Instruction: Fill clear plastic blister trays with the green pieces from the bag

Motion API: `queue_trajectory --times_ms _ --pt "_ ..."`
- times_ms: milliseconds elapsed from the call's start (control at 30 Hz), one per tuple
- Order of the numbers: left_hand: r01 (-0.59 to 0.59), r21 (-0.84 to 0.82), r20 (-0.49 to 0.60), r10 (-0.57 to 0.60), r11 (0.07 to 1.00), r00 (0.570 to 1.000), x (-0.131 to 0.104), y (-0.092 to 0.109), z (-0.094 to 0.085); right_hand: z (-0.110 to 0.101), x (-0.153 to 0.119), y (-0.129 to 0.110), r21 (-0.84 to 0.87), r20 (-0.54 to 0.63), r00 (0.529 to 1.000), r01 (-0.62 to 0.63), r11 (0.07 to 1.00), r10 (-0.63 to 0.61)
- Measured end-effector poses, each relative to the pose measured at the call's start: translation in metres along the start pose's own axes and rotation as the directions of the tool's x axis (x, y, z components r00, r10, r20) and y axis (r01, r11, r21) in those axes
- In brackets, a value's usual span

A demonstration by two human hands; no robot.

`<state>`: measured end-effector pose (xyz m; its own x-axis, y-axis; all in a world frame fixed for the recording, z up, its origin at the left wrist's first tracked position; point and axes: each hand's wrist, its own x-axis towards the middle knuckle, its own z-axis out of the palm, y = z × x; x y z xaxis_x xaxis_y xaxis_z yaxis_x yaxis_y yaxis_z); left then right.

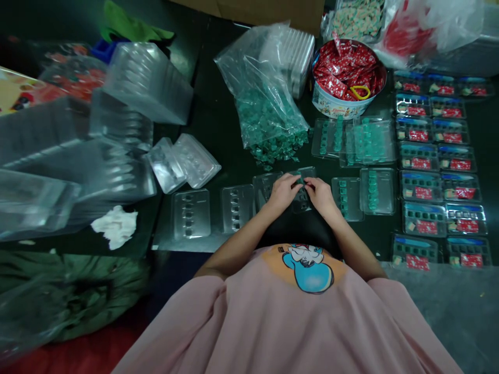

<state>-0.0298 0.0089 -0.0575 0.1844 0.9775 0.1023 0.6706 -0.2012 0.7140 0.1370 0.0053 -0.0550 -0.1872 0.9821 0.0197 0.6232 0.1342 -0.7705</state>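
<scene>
Both hands meet over a clear plastic tray (pixel 303 201) in front of me. My left hand (pixel 284 190) has thumb and fingers closed near the tray's upper slots; a green bit shows beside the fingertips. My right hand (pixel 318 193) reaches the same tray from the other side, fingers drawn together at a green piece. What exactly each hand pinches is too small to tell. A pile of green pieces (pixel 278 147) spills from a clear bag (pixel 265 98) beyond the hands. Right of them lie trays with green pieces in a column (pixel 373 192). Unfilled trays (pixel 191 214) lie to the left.
Stacks of clear trays (pixel 146 78) stand on the left, near a crumpled white tissue (pixel 116 227). A round tin (pixel 343 107) holds red packets and yellow-handled scissors. Rows of packed trays (pixel 423 194) with red packets and blue items cover the right side.
</scene>
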Motion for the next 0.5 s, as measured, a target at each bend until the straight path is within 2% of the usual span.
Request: queue_trajectory --times_ms 133,267,367,500 --pt "0.000 -0.037 -0.039 -0.002 0.999 0.999 -0.001 -0.003 0.004 0.000 0.000 -0.003 0.009 -0.008 0.999 0.040 0.999 -0.039" --pt "-0.019 0.000 -0.032 0.019 1.000 0.999 0.000 -0.007 0.006 0.002 0.001 -0.004 -0.073 0.023 0.998 0.052 0.996 -0.051" --pt "-0.023 0.026 0.010 0.023 0.999 1.000 0.003 -0.010 0.001 0.003 0.002 -0.003 -0.122 0.047 0.998 0.041 0.992 -0.036" --pt "-0.061 0.022 0.126 0.058 0.998 0.990 0.009 -0.013 -0.009 0.002 0.006 -0.001 -0.092 0.067 0.996 0.073 0.993 -0.067"
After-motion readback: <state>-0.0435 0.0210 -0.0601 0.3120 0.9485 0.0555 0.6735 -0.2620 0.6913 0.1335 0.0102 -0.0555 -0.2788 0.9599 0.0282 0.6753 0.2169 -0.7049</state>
